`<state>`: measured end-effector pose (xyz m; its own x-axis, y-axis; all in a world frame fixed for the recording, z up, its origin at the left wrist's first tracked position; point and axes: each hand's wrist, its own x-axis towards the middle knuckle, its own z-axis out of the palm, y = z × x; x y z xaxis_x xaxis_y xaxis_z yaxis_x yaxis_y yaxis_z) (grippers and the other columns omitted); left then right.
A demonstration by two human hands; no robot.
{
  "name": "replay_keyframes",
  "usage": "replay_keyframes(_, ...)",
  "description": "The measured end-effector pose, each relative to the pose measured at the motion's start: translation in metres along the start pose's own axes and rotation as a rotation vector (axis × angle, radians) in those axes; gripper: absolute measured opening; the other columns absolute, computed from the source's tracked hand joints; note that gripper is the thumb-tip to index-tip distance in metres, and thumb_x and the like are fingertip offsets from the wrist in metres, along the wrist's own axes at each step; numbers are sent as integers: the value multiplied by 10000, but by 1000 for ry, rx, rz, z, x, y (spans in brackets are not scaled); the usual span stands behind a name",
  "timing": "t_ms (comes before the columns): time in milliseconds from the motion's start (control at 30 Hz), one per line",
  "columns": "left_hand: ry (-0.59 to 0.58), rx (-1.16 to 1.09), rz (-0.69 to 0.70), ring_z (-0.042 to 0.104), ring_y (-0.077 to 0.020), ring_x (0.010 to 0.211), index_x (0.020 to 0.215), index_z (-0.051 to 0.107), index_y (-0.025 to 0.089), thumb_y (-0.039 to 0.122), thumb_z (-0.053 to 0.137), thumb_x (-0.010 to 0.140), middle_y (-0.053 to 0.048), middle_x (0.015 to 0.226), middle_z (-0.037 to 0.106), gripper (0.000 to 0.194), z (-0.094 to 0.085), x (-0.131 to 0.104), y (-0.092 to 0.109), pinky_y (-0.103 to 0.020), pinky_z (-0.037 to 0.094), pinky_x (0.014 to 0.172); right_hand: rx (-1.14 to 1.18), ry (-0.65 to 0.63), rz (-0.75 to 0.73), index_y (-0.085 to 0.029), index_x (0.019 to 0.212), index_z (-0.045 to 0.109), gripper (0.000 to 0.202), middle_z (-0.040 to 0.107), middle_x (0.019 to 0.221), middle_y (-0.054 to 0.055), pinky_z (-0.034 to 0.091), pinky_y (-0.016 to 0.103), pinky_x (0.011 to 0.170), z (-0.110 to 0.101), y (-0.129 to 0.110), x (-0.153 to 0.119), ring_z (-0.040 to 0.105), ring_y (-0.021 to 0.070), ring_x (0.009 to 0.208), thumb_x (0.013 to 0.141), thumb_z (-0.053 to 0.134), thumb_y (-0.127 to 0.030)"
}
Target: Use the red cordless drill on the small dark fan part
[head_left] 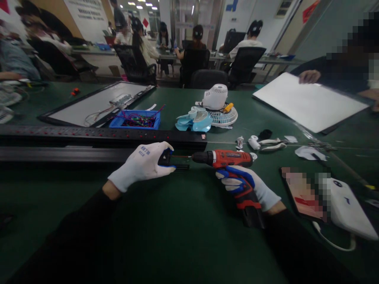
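My right hand point(250, 183), in a white glove with blue palm coating, grips a red and black cordless drill point(232, 158) by its handle. The drill lies level, and its long thin bit point(181, 157) points left at a small black part point(166, 158). My left hand point(143, 163), gloved the same way, has thumb and fingers closed around that black part. Dark prongs or strips point(182, 167) show just below the bit. Whether the bit tip touches the part is hidden by my fingers. Behind my left hand runs a long black bar point(89, 154).
A second long bar with red dots point(118, 136) lies farther back. Beyond it are a blue wire tray point(134, 127), a fan head point(215, 96) and light blue blades point(194, 123). Pliers point(272, 145) and phones point(304, 193) lie right. Another person's hand point(309, 76) holds a white panel point(308, 100).
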<state>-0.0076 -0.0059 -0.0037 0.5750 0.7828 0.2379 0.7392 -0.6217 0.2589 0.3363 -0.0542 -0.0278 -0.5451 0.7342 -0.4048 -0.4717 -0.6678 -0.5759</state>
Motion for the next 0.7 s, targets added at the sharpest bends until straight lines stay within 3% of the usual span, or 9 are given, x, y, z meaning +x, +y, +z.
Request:
replay_keyframes(200, -9, -7, -7, 715, -257, 920, 1232, 582, 218, 557, 686, 830, -57, 1047, 719, 535, 2, 0, -2, -369, 546, 801, 40, -11, 8, -92, 967, 669, 154, 687, 759, 15, 464, 110, 425, 2, 1, 1, 507, 36, 456, 873, 721, -202)
replay_keyframes(467, -22, 10, -4, 705, -250, 923, 1234, 561, 224, 552, 695, 841, -62, 1061, 709, 529, 3, 0, -2, -361, 536, 797, 18, 38, -1, -63, 932, 699, 141, 658, 673, 2, 468, 121, 418, 7, 0, -1, 505, 50, 445, 879, 703, -193)
replay_keyframes(600, 9, -12, -3, 701, -243, 948, 1228, 559, 216, 507, 720, 832, -62, 1077, 704, 517, 1, 1, 0, -354, 533, 830, -13, 53, -11, -60, 913, 728, 177, 632, 605, -11, 463, 104, 458, 13, -1, -3, 518, 43, 447, 946, 631, -205)
replay_keyframes(700, 3, -12, -10, 691, -229, 904, 1221, 563, 213, 496, 727, 833, -52, 1035, 699, 508, -1, 0, 1, -345, 535, 813, -65, 81, -32, -24, 879, 738, 190, 614, 592, 0, 442, 109, 442, 16, -3, -4, 525, 39, 432, 906, 664, -197)
